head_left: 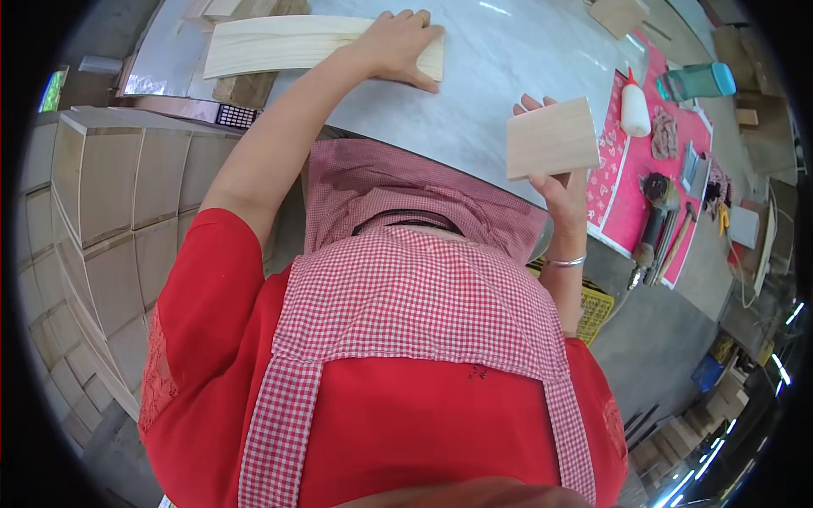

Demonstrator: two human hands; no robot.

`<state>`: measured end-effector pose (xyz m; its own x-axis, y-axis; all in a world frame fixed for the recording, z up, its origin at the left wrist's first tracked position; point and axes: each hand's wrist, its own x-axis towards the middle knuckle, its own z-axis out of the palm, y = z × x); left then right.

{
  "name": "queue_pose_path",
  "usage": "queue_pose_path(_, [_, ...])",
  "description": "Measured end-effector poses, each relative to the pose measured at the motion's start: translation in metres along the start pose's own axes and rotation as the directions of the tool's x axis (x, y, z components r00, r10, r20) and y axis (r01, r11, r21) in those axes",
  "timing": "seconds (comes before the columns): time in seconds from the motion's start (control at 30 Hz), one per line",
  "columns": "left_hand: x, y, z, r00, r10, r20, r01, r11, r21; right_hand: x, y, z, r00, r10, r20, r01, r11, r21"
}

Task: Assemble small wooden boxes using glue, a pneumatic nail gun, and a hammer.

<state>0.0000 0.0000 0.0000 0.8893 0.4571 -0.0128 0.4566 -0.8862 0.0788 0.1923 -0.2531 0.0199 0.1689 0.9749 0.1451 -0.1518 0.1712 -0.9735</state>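
A long pale wooden board (288,46) lies at the far left of the table, over some wooden pieces. My left hand (396,46) grips it across its width near the right end, thumb at the near edge and fingers over the far edge. On the right, my right hand (561,193) holds up a small, nearly square wooden panel (552,140) above the table's near edge. Its thumb presses at the bottom, fingertips show past the top, and the panel hides the rest of the fingers.
On the marbled grey table (474,102), a pink cloth (618,182) carries a white glue bottle (634,108), a crumpled rag (665,135) and several hand tools (665,220). A teal bottle (694,82) lies at its far edge. Stacked wooden boxes (110,186) stand left; a yellow crate (596,306) sits below.
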Motion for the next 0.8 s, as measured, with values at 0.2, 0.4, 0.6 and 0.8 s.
queue_pose_path(0.2, [-0.014, 0.018, -0.032, 0.995, 0.066, -0.07, -0.074, 0.989, -0.129, 0.007, 0.012, -0.002, 0.997, 0.072, -0.042, -0.08, 0.973, -0.218])
queue_pose_path(0.4, [-0.038, 0.053, -0.063, 0.964, 0.153, -0.216, -0.218, 0.922, -0.319, 0.028, 0.035, 0.014, 1.0, 0.021, 0.014, -0.014, 0.918, -0.397])
queue_pose_path(0.6, [-0.038, 0.062, -0.077, 0.958, 0.144, -0.25, -0.23, 0.904, -0.361, 0.044, 0.048, 0.034, 1.0, -0.017, 0.013, 0.021, 0.907, -0.421])
queue_pose_path(0.8, [-0.039, 0.063, -0.081, 0.969, 0.097, -0.228, -0.176, 0.917, -0.358, 0.044, 0.059, 0.039, 0.952, -0.068, -0.299, -0.119, 0.817, -0.564])
